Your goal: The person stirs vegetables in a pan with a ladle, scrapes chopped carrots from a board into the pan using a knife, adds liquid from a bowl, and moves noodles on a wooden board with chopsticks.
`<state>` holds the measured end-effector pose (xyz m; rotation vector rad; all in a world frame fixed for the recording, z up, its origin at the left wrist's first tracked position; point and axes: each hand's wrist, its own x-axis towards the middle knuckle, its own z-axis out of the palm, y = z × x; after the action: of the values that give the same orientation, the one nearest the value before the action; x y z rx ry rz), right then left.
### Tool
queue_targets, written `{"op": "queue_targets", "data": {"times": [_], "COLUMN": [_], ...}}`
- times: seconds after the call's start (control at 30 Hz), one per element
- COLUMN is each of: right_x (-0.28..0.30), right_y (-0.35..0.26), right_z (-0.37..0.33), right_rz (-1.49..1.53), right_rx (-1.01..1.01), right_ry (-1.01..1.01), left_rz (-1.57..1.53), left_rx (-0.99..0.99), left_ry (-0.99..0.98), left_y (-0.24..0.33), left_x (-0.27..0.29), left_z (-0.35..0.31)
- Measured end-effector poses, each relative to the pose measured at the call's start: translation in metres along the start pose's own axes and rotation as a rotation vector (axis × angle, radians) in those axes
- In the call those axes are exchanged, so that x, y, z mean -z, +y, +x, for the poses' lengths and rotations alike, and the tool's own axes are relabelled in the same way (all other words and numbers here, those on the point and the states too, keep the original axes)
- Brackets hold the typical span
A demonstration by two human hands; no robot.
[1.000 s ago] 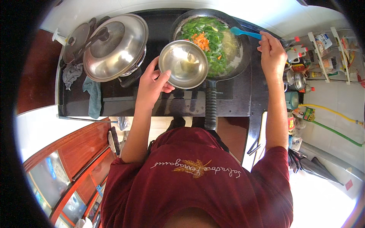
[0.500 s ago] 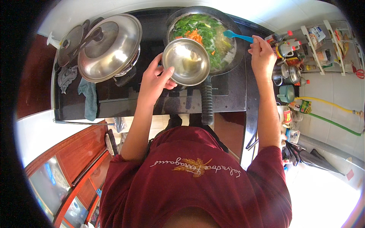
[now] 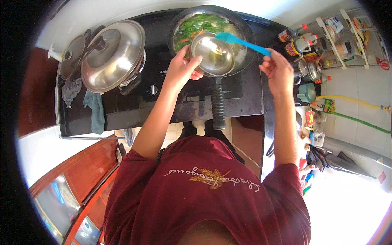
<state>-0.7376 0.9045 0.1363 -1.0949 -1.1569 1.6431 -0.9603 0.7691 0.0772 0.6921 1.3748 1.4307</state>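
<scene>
On the counter (image 3: pixel 134 110), your black pan (image 3: pixel 245 26) already holds greens (image 3: pixel 200 20). Above its near side is the metal bowl (image 3: pixel 206 57), your left hand's grip (image 3: pixel 181 69) pinching its rim; what remains inside is unclear. Your right hand's grip (image 3: pixel 279 71) pinches the blue spatula (image 3: pixel 234 39), its head overlapping the bowl's far rim. Orange strips (image 3: pixel 195 34) are already in the pan.

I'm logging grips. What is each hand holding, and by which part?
Left hand: the metal bowl, by the left side of its rim. Right hand: the blue utensil, by the end of its handle.
</scene>
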Motion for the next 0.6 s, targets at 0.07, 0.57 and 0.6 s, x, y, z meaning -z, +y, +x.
{"op": "queue_targets", "data": {"times": [0.07, 0.57, 0.6], "right_x": [-0.006, 0.097, 0.109], "right_y": [0.010, 0.037, 0.043], "right_z": [-0.011, -0.037, -0.040], "right_rz": [0.003, -0.192, -0.154], "right_rx": [-0.057, -0.080, -0.113], "right_ry": [-0.023, 0.097, 0.106], "left_rz": [0.002, -0.257, -0.276], "left_rx": [-0.005, 0.004, -0.015], "left_ry": [0.000, -0.139, -0.162], "left_y": [-0.001, 0.007, 0.007], "left_x": [-0.007, -0.090, -0.106], "left_z": [0.002, 0.042, 0.052]}}
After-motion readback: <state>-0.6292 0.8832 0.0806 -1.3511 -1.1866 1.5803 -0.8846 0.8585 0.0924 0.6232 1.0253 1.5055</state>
